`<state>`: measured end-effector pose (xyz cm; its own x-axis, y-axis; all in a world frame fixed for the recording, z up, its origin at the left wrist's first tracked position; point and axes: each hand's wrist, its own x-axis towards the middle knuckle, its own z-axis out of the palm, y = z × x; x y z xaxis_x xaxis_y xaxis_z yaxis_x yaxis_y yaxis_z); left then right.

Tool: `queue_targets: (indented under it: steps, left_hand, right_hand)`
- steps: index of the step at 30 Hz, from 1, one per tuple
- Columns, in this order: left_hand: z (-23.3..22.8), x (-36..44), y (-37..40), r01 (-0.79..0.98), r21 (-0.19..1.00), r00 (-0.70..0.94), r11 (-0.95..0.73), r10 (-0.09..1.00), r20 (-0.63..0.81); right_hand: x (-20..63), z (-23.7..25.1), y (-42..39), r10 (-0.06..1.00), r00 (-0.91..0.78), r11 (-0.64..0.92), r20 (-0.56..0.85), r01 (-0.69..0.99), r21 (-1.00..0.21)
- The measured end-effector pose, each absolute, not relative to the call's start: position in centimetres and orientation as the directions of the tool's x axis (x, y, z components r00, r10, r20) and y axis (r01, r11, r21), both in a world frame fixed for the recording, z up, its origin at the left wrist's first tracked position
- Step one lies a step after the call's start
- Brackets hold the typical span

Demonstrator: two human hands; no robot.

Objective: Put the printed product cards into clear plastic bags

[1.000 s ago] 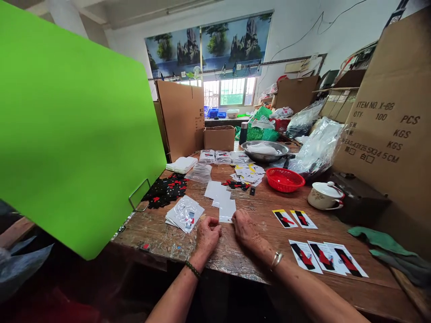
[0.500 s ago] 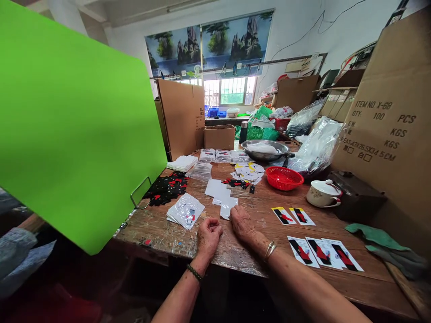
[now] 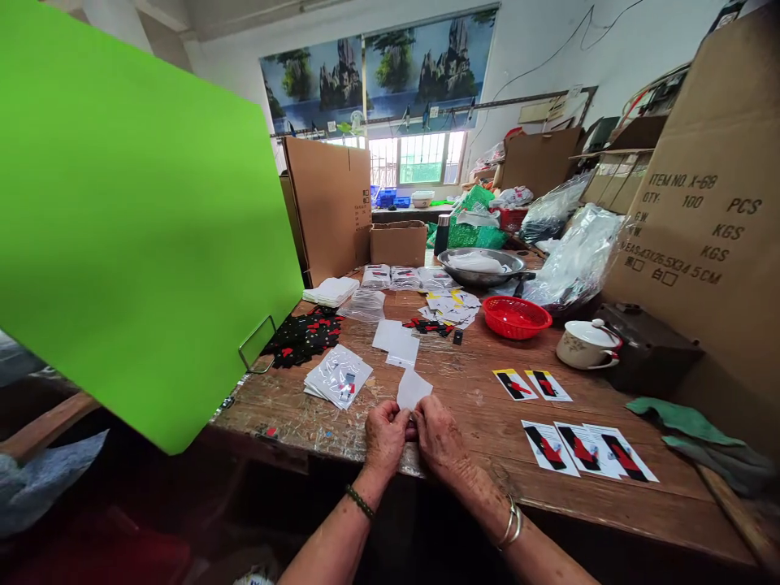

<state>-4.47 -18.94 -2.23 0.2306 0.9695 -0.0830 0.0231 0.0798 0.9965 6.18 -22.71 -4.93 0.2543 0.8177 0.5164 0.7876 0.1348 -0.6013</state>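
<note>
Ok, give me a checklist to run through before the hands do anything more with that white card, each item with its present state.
1. Both hands on the white card: ok; left hand and right hand meet at its near edge.
2. Grip firm: cannot tell; the fingertips are bunched together and hide the contact.
3. Card free of the other white cards: ok; it lies apart, nearer the person.
4. Stack of clear packets within reach: ok; just left of the left hand.
5. Printed cards out of the way: ok; they lie to the right, apart from the hands.
6. Wooden table around the hands: ok; only bare, taped wood there.
</note>
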Motion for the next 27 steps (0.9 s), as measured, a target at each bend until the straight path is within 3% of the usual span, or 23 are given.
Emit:
queue_targets:
  steps: [7, 13, 20, 27]
  left_hand:
    - [-2.3, -4.5, -18.4, 0.313, 0.945, 0.190, -0.091, 0.981, 0.031]
    - [-1.4, -3.9, -18.4, 0.472, 0.864, 0.181, -0.177, 0.978, 0.102]
    - [-1.4, -3.3, -18.1, 0.519, 0.832, 0.194, -0.197, 0.975, 0.110]
    - [-1.6, -3.9, -18.0, 0.515, 0.828, 0.207, -0.222, 0.970, 0.131]
  right_hand:
    - [5.5, -5.3, -22.8, 0.772, 0.179, 0.083, 0.610, 0.923, -0.376]
    - [5.8, -5.8, -23.2, 0.653, 0.149, 0.173, 0.743, 0.925, -0.338]
    - [5.8, -6.2, -23.1, 0.670, 0.208, 0.071, 0.713, 0.938, -0.340]
    - [5.5, -5.7, -22.8, 0.761, 0.179, 0.032, 0.623, 0.950, -0.312]
